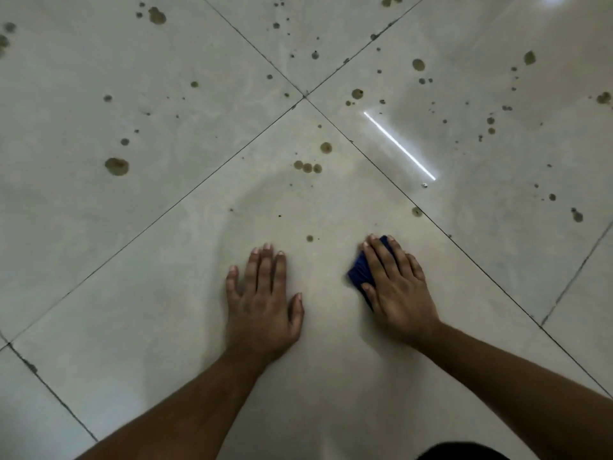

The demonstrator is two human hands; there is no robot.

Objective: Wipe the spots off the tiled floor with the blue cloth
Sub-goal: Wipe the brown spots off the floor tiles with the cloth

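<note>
My right hand (396, 287) presses flat on the folded blue cloth (360, 270), which lies on the glossy grey tiled floor (166, 293); only the cloth's left edge and a tip between my fingers show. My left hand (263, 300) rests palm down on the bare tile, fingers spread, holding nothing. A small brown spot (309, 238) sits just ahead, between both hands. Farther off are a trio of spots (307, 167), one round spot (326, 147) and a large blotch (116, 166).
Dark grout lines cross at a junction (304, 96) ahead. Several brown spots dot the far tiles on the left, the top and the right. A bright strip of reflected light (399, 146) lies on the right tile. A dark garment edge (464, 452) shows at the bottom.
</note>
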